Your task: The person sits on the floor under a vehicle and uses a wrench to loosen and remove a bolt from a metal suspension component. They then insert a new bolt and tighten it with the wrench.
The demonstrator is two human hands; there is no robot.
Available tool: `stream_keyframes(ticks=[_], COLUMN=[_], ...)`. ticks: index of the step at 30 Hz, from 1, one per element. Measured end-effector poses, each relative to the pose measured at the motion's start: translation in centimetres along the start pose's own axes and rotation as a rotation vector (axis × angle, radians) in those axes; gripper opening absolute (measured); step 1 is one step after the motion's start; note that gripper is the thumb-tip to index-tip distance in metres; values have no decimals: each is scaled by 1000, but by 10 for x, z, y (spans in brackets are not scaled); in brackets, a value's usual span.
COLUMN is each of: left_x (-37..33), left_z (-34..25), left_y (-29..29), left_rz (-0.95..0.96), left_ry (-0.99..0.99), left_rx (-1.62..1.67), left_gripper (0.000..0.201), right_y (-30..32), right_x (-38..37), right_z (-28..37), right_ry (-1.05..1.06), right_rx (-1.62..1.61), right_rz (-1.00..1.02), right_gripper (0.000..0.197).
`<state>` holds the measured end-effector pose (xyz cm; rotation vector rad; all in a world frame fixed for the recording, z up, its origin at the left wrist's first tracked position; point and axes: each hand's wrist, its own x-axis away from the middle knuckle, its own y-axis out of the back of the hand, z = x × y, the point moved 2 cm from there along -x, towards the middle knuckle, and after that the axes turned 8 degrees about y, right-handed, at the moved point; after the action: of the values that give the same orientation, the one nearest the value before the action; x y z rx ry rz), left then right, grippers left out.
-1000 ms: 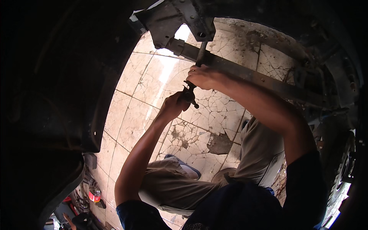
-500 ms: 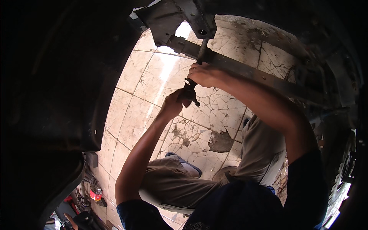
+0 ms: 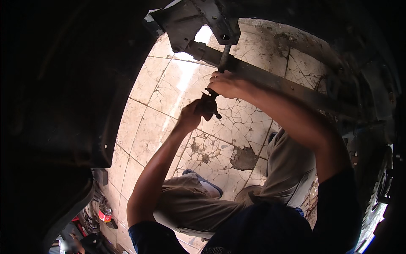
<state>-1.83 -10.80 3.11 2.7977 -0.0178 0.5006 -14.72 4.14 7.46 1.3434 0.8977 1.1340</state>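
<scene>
My left hand (image 3: 191, 114) is closed round a dark metal joint piece (image 3: 210, 106), which has a short knobbed stud poking out at its lower right. Just above it, my right hand (image 3: 227, 86) has its fingers wrapped round the lower part of a dark metal rod (image 3: 224, 57). The rod rises from that hand to a black steel bracket (image 3: 224, 34) with a round hole. Whether the joint piece and the rod are connected is hidden by shadow and my fingers.
A long dark metal beam (image 3: 270, 77) runs behind my right hand and forearm. Black bodywork (image 3: 63, 106) fills the left side. Below lies a cracked tile floor (image 3: 148, 110). A bottle with a red label (image 3: 105, 213) stands among tools at lower left; a tyre (image 3: 375, 203) is at far right.
Both hands keep their hold and have barely moved. The joint piece looks slightly turned in my left hand. The whole view has shifted a little.
</scene>
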Motion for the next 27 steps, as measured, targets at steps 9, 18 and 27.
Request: stream_keyframes(ticks=[9, 18, 27], left_x=[12, 4, 2], left_z=[-22, -10, 4], left_y=[-8, -13, -6], left_rz=[-131, -130, -94], left_ry=[-82, 177, 211], left_rx=[-173, 117, 138], left_gripper=[28, 27, 29], right_y=[-2, -8, -1], right_x=[4, -2, -5], right_z=[-7, -7, -4], right_ry=[-7, -21, -2], right_rx=[16, 7, -9], right_rz=[24, 17, 31], right_gripper=[30, 36, 38])
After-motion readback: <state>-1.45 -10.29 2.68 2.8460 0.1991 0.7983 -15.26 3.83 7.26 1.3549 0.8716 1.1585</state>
